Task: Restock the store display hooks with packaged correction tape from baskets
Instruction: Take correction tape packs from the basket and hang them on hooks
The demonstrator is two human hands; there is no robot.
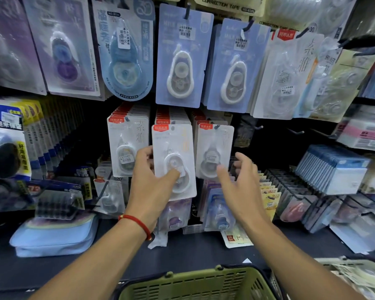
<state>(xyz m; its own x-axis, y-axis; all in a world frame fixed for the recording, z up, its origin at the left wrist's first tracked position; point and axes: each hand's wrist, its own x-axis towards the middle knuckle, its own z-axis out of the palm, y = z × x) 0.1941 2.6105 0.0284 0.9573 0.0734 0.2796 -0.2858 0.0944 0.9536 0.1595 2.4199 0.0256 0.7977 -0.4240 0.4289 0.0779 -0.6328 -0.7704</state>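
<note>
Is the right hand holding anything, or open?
Open: the right hand has spread fingers and grips nothing. The left hand holds the white pack.

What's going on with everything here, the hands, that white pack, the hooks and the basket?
Left hand: grips the white pack, thumb on its front.
White pack: held up in front of the middle hook's stack; whether it is on the hook cannot be told.
Right hand: open, fingers spread, holding nothing.
Neighbouring white packs: hanging on hooks.
Bare hooks: nothing hanging on them.
Green basket: on the floor below, contents out of sight.
</note>
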